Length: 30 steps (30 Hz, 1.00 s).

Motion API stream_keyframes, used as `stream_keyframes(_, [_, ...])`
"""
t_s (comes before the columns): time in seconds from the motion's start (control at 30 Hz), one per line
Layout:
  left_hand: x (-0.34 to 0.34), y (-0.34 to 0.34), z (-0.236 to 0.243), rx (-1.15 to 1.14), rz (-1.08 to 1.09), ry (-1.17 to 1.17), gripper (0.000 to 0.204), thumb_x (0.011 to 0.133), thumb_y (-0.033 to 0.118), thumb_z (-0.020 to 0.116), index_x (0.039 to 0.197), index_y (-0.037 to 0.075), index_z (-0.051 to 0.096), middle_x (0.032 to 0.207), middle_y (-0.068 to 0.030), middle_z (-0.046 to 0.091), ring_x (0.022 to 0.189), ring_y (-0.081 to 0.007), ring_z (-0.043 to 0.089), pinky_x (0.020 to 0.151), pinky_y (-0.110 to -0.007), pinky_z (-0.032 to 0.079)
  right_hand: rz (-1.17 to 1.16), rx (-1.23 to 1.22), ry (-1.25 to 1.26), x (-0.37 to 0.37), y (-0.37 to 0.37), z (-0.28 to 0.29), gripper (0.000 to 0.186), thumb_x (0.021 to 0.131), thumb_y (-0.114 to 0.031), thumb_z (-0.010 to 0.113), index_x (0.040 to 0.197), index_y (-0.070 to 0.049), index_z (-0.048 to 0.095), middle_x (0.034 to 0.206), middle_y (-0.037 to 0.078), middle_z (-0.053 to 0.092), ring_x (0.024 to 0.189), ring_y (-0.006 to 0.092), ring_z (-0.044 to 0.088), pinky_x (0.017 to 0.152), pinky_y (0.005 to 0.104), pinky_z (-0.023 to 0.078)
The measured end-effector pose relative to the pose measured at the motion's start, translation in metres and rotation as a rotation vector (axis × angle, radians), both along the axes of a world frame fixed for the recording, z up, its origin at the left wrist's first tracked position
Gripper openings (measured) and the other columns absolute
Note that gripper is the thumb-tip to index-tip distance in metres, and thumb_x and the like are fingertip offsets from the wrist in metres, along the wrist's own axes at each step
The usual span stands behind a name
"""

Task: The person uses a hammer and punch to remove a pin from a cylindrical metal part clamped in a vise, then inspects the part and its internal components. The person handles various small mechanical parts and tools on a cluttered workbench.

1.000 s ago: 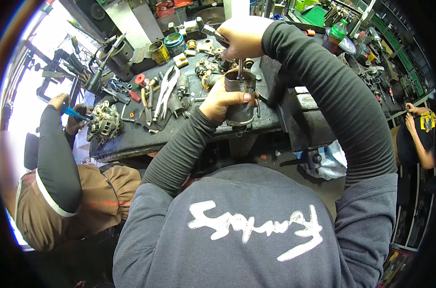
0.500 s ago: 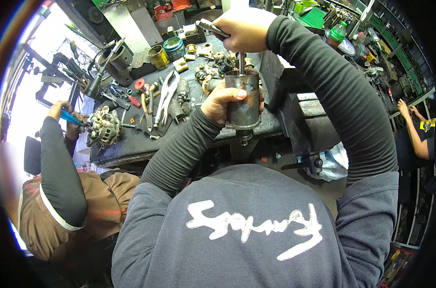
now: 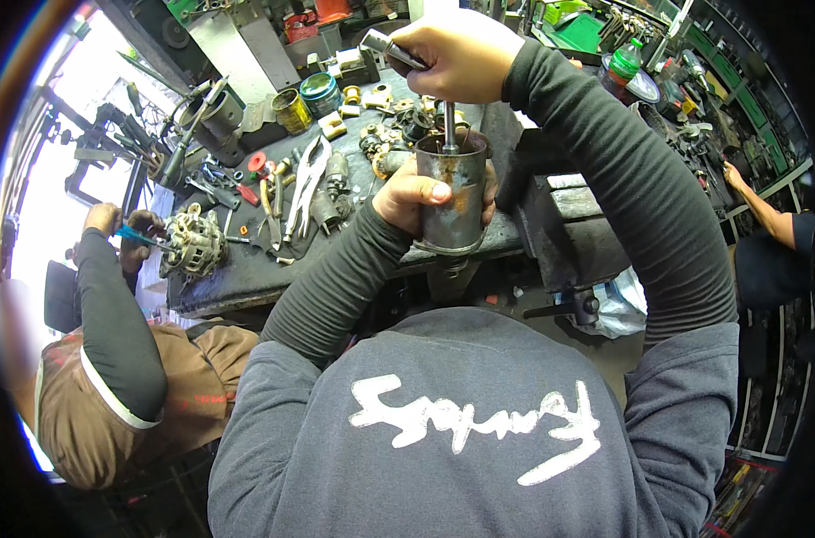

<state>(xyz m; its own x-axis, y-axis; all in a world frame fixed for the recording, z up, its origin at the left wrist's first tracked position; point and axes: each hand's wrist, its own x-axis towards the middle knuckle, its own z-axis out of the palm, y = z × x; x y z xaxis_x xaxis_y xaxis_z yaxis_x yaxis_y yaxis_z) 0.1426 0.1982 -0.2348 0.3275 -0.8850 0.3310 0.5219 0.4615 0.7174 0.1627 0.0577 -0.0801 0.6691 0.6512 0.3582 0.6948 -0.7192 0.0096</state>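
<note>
My left hand (image 3: 411, 196) is closed round a rusty metal cylinder (image 3: 453, 195), its thumb lying across the front. The cylinder stands nearly upright over the bench's near edge, with its open rim upward. Above it, my right hand (image 3: 466, 56) grips the handle of a socket wrench (image 3: 391, 48). The handle's end sticks out to the left of my fist. A long straight shaft (image 3: 449, 125) runs down from under that hand into the cylinder's mouth. What the shaft's lower end meets inside is hidden.
The dark workbench (image 3: 255, 278) carries locking pliers (image 3: 309, 175), brass-coloured parts (image 3: 352, 95), a blue-rimmed jar (image 3: 321, 92) and a yellow tin (image 3: 292, 111). A vise (image 3: 579, 215) stands right. A co-worker (image 3: 125, 350) at left works on an alternator (image 3: 195, 242). Another person's arm (image 3: 766, 211) shows far right.
My right hand has shifted slightly with the wrench, its handle angling down more to the right. The cylinder has tilted a little, showing less of its underside. Both other people's hands have moved.
</note>
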Motion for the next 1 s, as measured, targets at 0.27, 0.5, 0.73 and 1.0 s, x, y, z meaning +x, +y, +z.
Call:
stream_keyframes(0.27, [-0.003,0.004,-0.010,0.257,0.369,-0.266,0.068,0.062,0.014,0.076,0.121,0.001,0.045,0.101,-0.0131,0.060,0.092,-0.0266,0.062,0.082,-0.039,0.050,0.004,-0.059,-0.251,-0.045,0.007,-0.023,0.014,0.078,-0.023,0.058,0.083,-0.010,0.061,0.068,0.011,0.064,0.063,0.0311,0.064,0.056,0.0413,0.051])
stream_keyframes(0.5, [-0.005,-0.015,0.028,0.170,0.442,-0.341,0.063,0.064,0.001,0.076,0.119,0.002,0.046,0.100,-0.0082,0.059,0.091,-0.0185,0.061,0.083,-0.034,0.050,-0.057,-0.162,-0.280,-0.070,-0.018,0.019,0.029,0.084,-0.023,0.058,0.111,-0.010,0.056,0.063,0.007,0.059,0.060,0.0269,0.062,0.058,0.0367,0.048])
stream_keyframes(0.73, [-0.009,-0.033,0.043,0.269,0.588,-0.533,0.077,0.060,0.007,0.081,0.126,0.001,0.041,0.117,-0.0099,0.054,0.108,-0.0205,0.054,0.096,-0.036,0.042,-0.119,-0.157,-0.294,-0.090,-0.032,0.029,0.019,0.083,-0.022,0.061,0.097,-0.013,0.054,0.065,0.002,0.058,0.061,0.0237,0.061,0.066,0.0375,0.043])
stream_keyframes(1.0, [-0.009,-0.062,0.065,0.138,0.593,-0.601,0.057,0.062,0.008,0.078,0.112,0.003,0.051,0.094,-0.0059,0.063,0.083,-0.0162,0.062,0.080,-0.032,0.050,-0.142,-0.139,-0.316,-0.094,-0.057,0.043,0.020,0.076,-0.017,0.062,0.095,-0.012,0.057,0.071,0.004,0.063,0.065,0.0234,0.063,0.070,0.0389,0.043])
